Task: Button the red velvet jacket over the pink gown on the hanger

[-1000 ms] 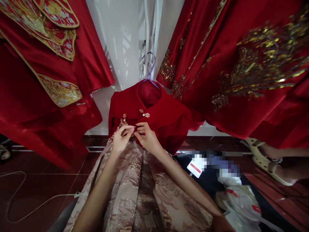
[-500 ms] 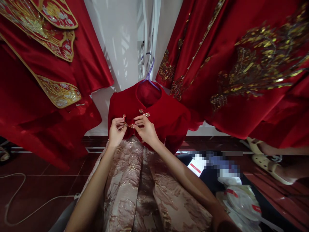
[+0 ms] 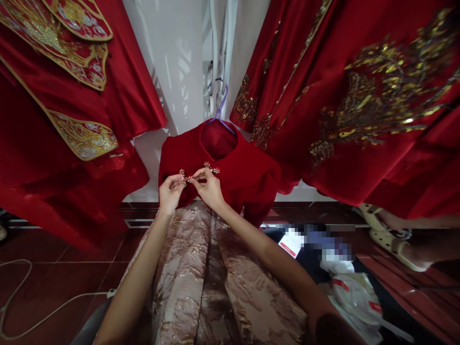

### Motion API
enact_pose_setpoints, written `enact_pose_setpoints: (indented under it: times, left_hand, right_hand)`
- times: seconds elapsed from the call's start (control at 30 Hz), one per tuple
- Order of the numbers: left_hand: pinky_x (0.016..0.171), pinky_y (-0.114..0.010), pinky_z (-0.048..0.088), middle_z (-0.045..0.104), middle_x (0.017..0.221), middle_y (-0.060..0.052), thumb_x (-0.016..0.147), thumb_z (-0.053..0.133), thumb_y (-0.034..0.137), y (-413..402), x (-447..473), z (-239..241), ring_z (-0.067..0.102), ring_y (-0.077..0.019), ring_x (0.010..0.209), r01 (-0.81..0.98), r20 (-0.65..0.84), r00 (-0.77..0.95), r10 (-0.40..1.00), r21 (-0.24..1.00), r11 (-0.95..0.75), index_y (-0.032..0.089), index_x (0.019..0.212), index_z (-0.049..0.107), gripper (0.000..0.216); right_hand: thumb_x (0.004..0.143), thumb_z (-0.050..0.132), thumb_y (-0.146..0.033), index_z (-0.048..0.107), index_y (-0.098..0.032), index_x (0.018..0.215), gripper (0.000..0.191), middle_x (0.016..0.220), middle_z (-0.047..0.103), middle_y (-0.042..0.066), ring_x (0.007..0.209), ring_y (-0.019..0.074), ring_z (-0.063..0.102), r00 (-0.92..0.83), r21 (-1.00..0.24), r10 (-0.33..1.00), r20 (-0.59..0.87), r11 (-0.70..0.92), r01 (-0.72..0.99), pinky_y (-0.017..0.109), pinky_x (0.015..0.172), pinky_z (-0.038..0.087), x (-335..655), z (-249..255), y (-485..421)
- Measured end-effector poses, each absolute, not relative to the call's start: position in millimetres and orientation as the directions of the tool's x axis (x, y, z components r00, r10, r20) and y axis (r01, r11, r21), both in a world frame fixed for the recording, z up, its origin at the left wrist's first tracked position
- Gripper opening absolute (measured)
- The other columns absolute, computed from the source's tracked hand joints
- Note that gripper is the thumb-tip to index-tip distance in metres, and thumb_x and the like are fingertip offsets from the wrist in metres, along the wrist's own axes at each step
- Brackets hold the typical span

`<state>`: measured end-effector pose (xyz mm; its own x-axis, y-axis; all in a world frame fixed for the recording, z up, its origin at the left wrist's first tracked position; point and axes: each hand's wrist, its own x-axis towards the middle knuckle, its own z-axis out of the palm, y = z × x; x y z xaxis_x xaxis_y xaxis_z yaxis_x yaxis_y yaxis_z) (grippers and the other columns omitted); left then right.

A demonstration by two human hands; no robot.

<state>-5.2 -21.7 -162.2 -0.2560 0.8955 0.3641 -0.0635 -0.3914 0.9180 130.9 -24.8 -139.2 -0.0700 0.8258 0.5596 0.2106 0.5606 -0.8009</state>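
A red jacket with a round neckline hangs on a purple hanger in front of me. My left hand pinches one side of a small jewelled frog button at the jacket's front. From the other side my right hand grips the same fastener, thumb and fingertips together. The two sides meet between my fingertips; whether they are hooked together I cannot tell. Another jewelled fastener sits higher, near the neckline. Below the jacket a pinkish-gold brocade skirt spreads down toward me.
Red embroidered garments hang at left and right. A lit phone and a clear plastic container lie at lower right. A person's clog is at far right; a white cable crosses the tiled floor.
My right hand has moved left and slightly up, bringing its side of the frog button against the side in my left hand. The view has shifted slightly.
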Motion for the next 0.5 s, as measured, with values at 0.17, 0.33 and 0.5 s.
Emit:
enact_pose_setpoints:
  times: [0.17,0.33,0.5]
  left_hand:
    - [0.090,-0.035,0.050,0.071,0.089,-0.007,0.065,0.071,0.025,-28.3,-2.6,-155.3,0.067,-0.0160,0.082,-0.075,0.339,-0.269,0.902,0.926,-0.370,0.012,0.093,0.068,0.031]
    - [0.090,-0.035,0.052,0.072,0.092,-0.009,0.065,0.073,0.027,-32.1,-4.8,-153.1,0.068,-0.0178,0.085,-0.015,0.377,-0.235,0.896,0.920,-0.391,0.011,0.093,0.070,0.032]
    - [0.086,-0.035,0.054,0.073,0.089,-0.009,0.067,0.071,0.027,-29.9,-9.5,-154.6,0.068,-0.0186,0.083,0.079,0.416,-0.241,0.877,0.909,-0.410,0.011,0.091,0.071,0.028]
  right_hand:
    - [0.080,0.055,-0.018,0.049,-0.020,0.085,0.008,0.088,0.061,0.001,0.080,0.0114,0.063,-0.063,-0.771,0.800,0.597,0.593,0.230,0.022,0.067,0.054,127.4,-141.1,-21.1]
    - [0.081,0.054,-0.019,0.048,-0.021,0.085,0.007,0.086,0.060,0.000,0.079,0.0111,0.062,-0.042,-0.767,0.795,0.605,0.596,0.238,0.022,0.068,0.054,126.4,-142.4,-23.7]
    - [0.082,0.052,-0.019,0.047,-0.021,0.085,0.006,0.086,0.059,0.000,0.079,0.0112,0.061,-0.037,-0.736,0.771,0.636,0.621,0.269,0.023,0.070,0.055,124.0,-143.3,-22.2]
